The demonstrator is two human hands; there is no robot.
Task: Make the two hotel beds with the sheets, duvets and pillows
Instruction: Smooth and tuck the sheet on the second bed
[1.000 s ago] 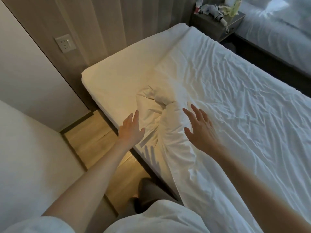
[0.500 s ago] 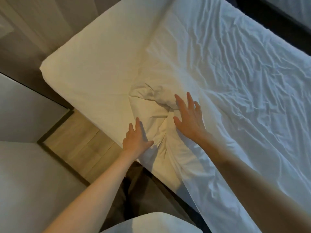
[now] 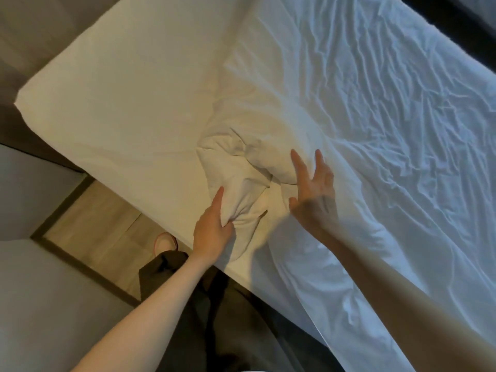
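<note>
Since half a second ago the left grip (image 3: 212, 229) has slid onto the bunched corner (image 3: 236, 167) of the sheet (image 3: 375, 130). It now pinches a fold between thumb and curled fingers, with the forefinger stretched along the cloth. The right grip (image 3: 314, 194) stays just right of that bunch, released, its fingers straight and spread; whether they touch the cloth I cannot tell. The bunch lies on the mattress (image 3: 120, 89), close to the near edge. Left of the bunch the mattress is bare. Right of it the creased sheet covers the bed and hangs over the near side. Below the bunch, dark trousers (image 3: 214, 318) and a shoe (image 3: 165, 242) stand on the wooden floor (image 3: 102, 218).
</note>
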